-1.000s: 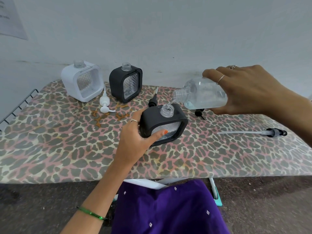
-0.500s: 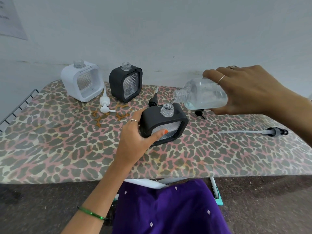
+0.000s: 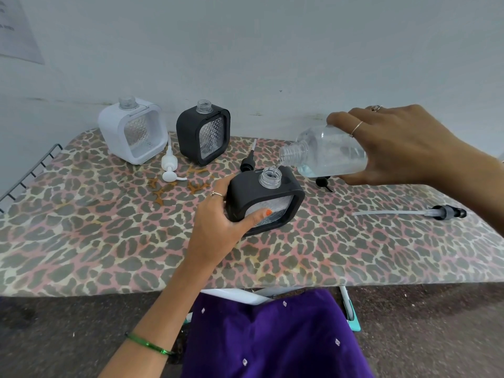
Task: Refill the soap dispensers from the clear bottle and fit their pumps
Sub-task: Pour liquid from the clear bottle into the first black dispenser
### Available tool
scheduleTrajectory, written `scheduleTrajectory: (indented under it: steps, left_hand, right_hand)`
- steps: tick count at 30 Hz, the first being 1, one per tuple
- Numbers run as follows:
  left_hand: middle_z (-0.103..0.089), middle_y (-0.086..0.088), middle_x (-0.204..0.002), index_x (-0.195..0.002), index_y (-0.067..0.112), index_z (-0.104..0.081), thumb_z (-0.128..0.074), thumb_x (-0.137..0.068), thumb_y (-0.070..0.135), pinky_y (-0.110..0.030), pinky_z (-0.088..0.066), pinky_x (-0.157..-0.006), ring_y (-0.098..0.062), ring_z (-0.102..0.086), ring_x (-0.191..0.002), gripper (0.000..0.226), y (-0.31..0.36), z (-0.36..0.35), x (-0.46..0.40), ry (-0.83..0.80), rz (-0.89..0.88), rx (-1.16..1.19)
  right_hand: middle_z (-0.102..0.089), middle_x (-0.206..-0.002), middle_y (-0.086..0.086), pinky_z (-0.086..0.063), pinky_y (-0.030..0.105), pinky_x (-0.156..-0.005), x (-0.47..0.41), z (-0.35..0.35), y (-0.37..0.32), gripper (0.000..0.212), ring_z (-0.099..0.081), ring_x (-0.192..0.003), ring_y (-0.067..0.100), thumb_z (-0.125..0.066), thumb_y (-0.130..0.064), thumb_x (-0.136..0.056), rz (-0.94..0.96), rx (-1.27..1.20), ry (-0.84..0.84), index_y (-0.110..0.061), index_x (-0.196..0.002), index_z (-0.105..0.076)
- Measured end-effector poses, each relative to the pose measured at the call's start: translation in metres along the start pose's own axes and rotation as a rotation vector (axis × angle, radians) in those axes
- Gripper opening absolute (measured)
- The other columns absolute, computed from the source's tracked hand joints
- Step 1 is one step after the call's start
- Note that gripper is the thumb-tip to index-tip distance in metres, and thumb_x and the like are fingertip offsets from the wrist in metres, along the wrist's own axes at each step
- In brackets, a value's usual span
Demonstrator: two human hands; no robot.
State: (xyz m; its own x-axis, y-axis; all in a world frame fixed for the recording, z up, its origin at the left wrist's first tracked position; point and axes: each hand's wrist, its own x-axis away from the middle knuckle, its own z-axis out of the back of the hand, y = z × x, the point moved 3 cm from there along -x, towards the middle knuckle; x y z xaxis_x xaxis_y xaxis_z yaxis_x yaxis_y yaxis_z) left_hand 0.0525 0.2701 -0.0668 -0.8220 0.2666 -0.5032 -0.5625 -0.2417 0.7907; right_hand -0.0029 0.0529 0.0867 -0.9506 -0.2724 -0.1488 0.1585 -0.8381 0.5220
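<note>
Leopard-print board cover [image 3: 81,241] runs under your work, against a pale wall [image 3: 272,50] (its paper notice [image 3: 16,31] is unreadable). Your left hand [image 3: 218,225] grips the near black dispenser [image 3: 253,192]; your right hand [image 3: 403,145] holds the tilted clear bottle [image 3: 327,151], pouring into its neck.

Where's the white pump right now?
The white pump lies on the leopard-print board, back left, between the white dispenser and the rear black dispenser.

A home, it seems: a leopard-print ironing board [image 3: 109,241] with a wire rack [image 3: 30,170] at its end stands against a plain wall [image 3: 272,50], a paper sheet [image 3: 19,31] stuck to it.
</note>
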Motion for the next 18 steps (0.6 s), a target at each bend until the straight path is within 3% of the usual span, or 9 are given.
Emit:
scheduleTrajectory:
  steps: [11,18]
  left_hand:
    - [-0.061,0.012,-0.101,-0.122,0.011,-0.053,-0.077,-0.069,0.048,-0.001,-0.042,-0.074,0.017,-0.054,-0.091,0.069,-0.0008,0.0002,0.0001,-0.008,0.008,-0.001]
    - [-0.058,0.017,-0.099,-0.121,0.01,-0.053,-0.074,-0.07,0.049,-0.001,-0.042,-0.073,0.019,-0.054,-0.09,0.068,0.0021,0.0012,0.0002,-0.006,0.01,-0.009]
  right_hand:
    - [-0.064,-0.099,0.005,-0.031,0.027,-0.05,0.0013,-0.0038,-0.0011,0.086,-0.062,-0.082,0.031,-0.048,-0.073,-0.067,0.007,-0.012,0.033,-0.018,-0.133,-0.037]
    - [-0.065,-0.111,0.005,-0.039,0.032,-0.056,0.0038,-0.0099,-0.0077,0.085,-0.064,-0.093,0.032,-0.065,-0.066,-0.067,-0.056,-0.126,0.084,-0.019,-0.132,-0.037]
